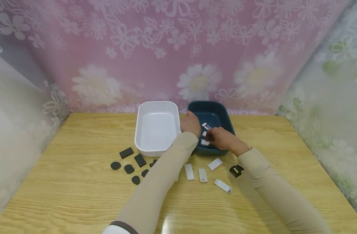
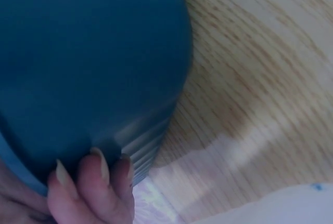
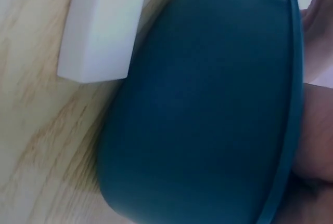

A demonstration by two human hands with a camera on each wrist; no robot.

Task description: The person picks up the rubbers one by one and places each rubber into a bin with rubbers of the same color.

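My left hand (image 1: 191,124) grips the left rim of the dark blue basin (image 1: 226,115). In the left wrist view its fingers (image 2: 99,187) curl against the basin's outer wall. My right hand (image 1: 224,139) reaches over the near right rim, its fingers pointing down among several white eraser-like blocks (image 1: 205,142) inside. One block there, an eraser with a dark printed sleeve (image 1: 207,127), lies farther back. I cannot tell whether the right fingers pinch a block. The right wrist view shows the basin's outer wall (image 3: 197,99), with the hand partly hidden behind its rim.
A white basin (image 1: 136,130) stands left of the blue one. On the wooden table (image 1: 87,195), several black pieces (image 1: 140,160), round and rectangular, lie left of the left sleeve. Several white blocks (image 1: 189,172) lie in front of the blue basin. A black strapped device (image 1: 236,170) is by the right wrist.
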